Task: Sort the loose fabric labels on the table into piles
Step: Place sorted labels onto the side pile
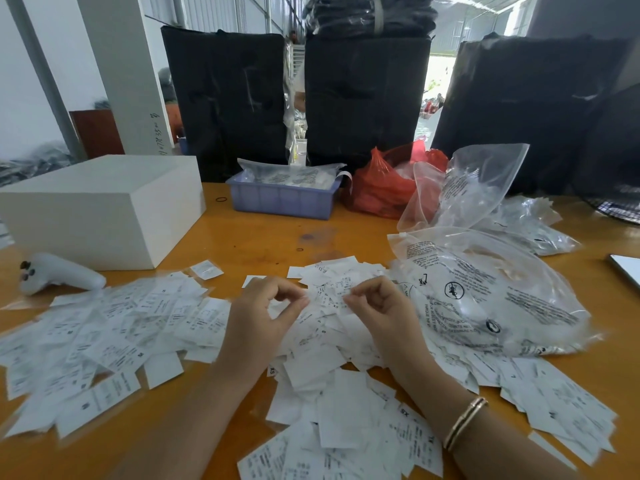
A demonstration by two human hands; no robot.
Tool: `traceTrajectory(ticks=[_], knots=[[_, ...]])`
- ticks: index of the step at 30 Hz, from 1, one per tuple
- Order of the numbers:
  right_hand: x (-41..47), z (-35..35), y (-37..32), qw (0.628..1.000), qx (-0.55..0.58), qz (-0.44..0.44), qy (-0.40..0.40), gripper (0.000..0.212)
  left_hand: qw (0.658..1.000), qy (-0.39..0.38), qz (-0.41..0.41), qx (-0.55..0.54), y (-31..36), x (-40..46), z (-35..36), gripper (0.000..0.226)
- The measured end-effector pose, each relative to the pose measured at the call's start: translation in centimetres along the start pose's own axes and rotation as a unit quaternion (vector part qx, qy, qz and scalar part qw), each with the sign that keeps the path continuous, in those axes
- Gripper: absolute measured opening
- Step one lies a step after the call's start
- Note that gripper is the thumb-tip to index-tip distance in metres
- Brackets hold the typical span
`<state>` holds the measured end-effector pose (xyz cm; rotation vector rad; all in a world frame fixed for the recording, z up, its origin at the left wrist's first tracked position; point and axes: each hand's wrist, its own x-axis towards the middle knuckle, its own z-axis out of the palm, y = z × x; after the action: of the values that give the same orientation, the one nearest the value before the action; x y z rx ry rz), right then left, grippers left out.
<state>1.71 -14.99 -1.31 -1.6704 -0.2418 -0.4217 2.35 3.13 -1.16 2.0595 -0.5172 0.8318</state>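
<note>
Loose white fabric labels with black print cover the near half of the orange table (263,237). One spread lies at the left (114,327), a heap in the middle (329,375), and more at the right (561,393). My left hand (266,310) hovers over the middle heap, its fingers curled and the thumb meeting the forefinger in a ring with nothing visible in it. My right hand (374,303) is beside it with curled fingers, pinching the edge of a label (337,289) on top of the heap. A bracelet is on my right wrist.
A white box (100,209) and a white controller (59,273) are at the left. At the back stand a purple tray (280,199) of bagged labels, a red bag (384,188) and black bundles (367,98). Clear printed plastic bags (485,292) lie at the right.
</note>
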Motion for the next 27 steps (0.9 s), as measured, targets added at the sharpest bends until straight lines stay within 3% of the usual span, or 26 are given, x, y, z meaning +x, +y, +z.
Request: traceTrajectory(ticks=[4, 8, 15, 27], knots=[[-0.04, 0.27, 0.26, 0.999, 0.029, 0.017, -0.014, 0.035, 0.999, -0.004, 0.026, 0.035, 0.18, 0.0, -0.11, 0.007], [-0.1, 0.11, 0.26, 0.998, -0.051, -0.039, -0.005, 0.023, 0.999, -0.004, 0.025, 0.046, 0.27, 0.08, -0.19, 0.007], [-0.16, 0.09, 0.26, 0.99, -0.107, -0.096, 0.01, 0.031, 0.998, -0.025, 0.036, 0.047, 0.45, 0.01, -0.2, 0.009], [-0.32, 0.12, 0.01, 0.986, -0.112, -0.124, 0.002, 0.025, 0.998, -0.037, 0.036, 0.04, 0.28, -0.02, -0.14, 0.01]])
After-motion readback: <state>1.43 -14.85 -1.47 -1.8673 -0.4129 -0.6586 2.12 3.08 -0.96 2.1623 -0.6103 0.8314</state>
